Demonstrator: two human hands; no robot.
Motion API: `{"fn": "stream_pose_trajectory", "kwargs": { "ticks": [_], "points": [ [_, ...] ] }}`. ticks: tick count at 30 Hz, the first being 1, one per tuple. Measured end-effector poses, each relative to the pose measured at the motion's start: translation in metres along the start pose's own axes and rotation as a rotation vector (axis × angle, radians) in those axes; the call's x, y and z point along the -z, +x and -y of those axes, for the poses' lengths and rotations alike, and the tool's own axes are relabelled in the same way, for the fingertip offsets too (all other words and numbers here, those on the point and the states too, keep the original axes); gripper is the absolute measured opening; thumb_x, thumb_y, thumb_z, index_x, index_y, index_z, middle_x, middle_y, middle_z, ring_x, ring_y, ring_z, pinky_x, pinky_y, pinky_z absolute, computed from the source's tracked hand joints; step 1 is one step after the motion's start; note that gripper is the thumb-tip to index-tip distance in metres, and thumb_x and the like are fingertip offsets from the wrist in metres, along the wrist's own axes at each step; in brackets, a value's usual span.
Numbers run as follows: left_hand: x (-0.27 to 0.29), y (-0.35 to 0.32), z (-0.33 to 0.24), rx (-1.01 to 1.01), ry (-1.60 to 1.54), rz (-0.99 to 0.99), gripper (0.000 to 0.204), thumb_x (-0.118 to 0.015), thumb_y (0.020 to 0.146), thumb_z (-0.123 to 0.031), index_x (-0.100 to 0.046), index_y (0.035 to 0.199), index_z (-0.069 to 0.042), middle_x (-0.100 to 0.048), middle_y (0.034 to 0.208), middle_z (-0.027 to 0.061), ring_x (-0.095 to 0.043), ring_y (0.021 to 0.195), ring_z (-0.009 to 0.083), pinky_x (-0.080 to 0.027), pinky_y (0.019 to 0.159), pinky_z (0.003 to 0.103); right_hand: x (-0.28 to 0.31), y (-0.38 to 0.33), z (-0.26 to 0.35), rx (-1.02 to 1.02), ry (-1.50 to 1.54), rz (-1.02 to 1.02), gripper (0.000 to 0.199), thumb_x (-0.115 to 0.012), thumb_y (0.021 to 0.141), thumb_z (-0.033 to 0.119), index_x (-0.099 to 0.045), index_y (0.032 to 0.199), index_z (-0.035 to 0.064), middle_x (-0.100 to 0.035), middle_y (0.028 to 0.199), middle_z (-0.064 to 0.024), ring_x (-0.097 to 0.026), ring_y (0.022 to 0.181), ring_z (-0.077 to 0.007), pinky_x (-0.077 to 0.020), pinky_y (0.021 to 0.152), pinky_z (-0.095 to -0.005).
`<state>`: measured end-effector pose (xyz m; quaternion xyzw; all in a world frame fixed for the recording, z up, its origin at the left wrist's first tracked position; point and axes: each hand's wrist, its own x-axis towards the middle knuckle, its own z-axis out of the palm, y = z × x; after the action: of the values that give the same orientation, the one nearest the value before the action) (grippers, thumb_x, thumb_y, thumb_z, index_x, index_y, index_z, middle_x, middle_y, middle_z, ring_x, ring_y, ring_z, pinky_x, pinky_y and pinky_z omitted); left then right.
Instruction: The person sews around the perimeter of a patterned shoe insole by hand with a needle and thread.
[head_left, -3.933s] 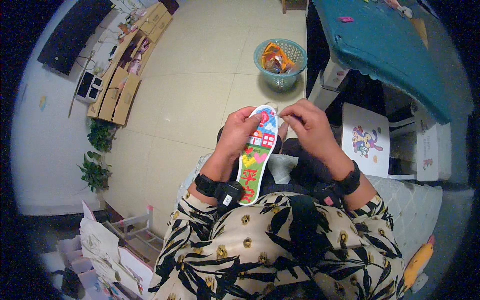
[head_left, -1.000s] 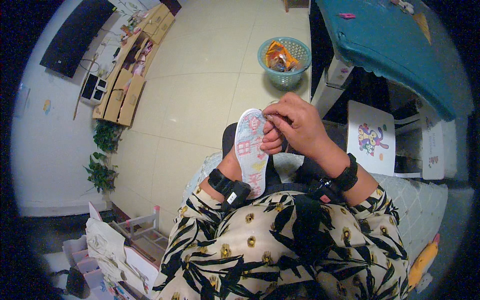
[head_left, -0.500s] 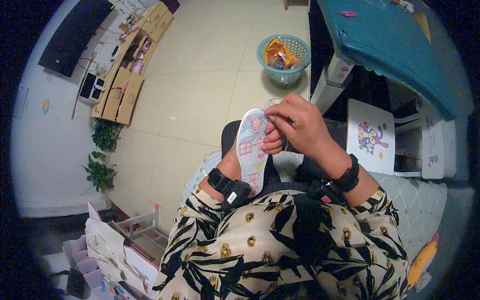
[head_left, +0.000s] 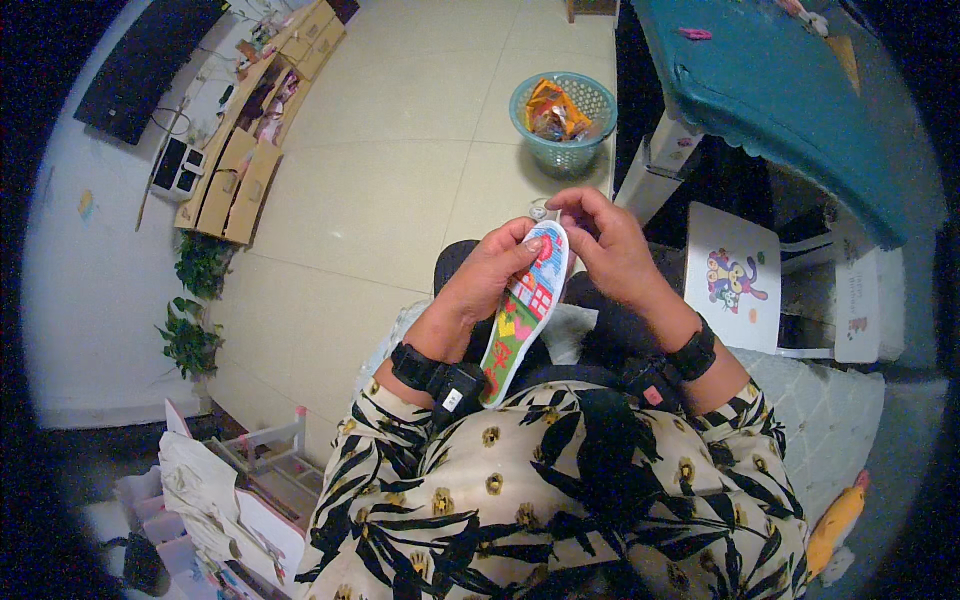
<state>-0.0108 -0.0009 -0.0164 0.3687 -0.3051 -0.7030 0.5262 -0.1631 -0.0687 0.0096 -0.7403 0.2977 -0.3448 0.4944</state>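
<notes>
- Insole (head_left: 520, 315) lies in front of the person's body, held up in the air rather than set down, with its printed, coloured face toward the camera.
- Its long axis runs aslant: the toe end points up and a little right, away from the body, while the heel end comes down toward the shirt (head_left: 500, 490), just beside the wristband (head_left: 412, 367) on the left arm.
- Left hand (head_left: 487, 265) is clamped on the insole from its left edge, thumb pressed on the printed face near the toe, the other fingers mostly hidden behind.
- Right hand (head_left: 612, 243) is at the opposite edge, just right of the toe end, thumb and forefinger curled in toward the tip. Whether those fingertips are together on something thin or slightly apart, I cannot tell; nor is contact with the edge clear.
- From the right hand, the insole lies to the left and toward the body. The left hand has the firmer hold, yet the right is the nearer one to the toe's right rim, the relation that seems to matter most.
- Beyond the toe, well apart on the floor, stands the basket (head_left: 562, 157); the chair (head_left: 733, 310) is off to the right.
</notes>
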Motion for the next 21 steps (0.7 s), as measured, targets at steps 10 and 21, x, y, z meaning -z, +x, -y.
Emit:
{"fn": "stream_pose_trajectory", "kwargs": {
  "ticks": [10,21],
  "points": [
    [-0.011,-0.001,-0.008,-0.032,0.404,-0.18,0.014,-0.052,0.083,-0.013,-0.055,0.09,-0.002,-0.057,0.078,0.0005,-0.052,0.066,0.0038,-0.043,0.057,0.019,0.01,0.0,0.001,0.359,-0.447,-0.041,0.012,-0.057,0.072,0.003,-0.056,0.084,0.004,-0.054,0.079,-0.0085,-0.055,0.067,-0.0197,-0.0442,0.057,-0.0272],
    [0.033,0.008,0.002,-0.061,0.534,-0.418,0.015,-0.049,0.082,-0.013,-0.056,0.083,0.001,-0.057,0.068,0.0029,-0.051,0.058,0.0077,-0.042,0.052,0.022,0.038,-0.008,0.015,-0.003,0.454,-0.223,0.007,-0.042,0.087,0.014,-0.041,0.09,0.0075,-0.044,0.06,-0.0005,-0.045,0.048,-0.0087,-0.0387,0.044,-0.0208]
  ]
}}
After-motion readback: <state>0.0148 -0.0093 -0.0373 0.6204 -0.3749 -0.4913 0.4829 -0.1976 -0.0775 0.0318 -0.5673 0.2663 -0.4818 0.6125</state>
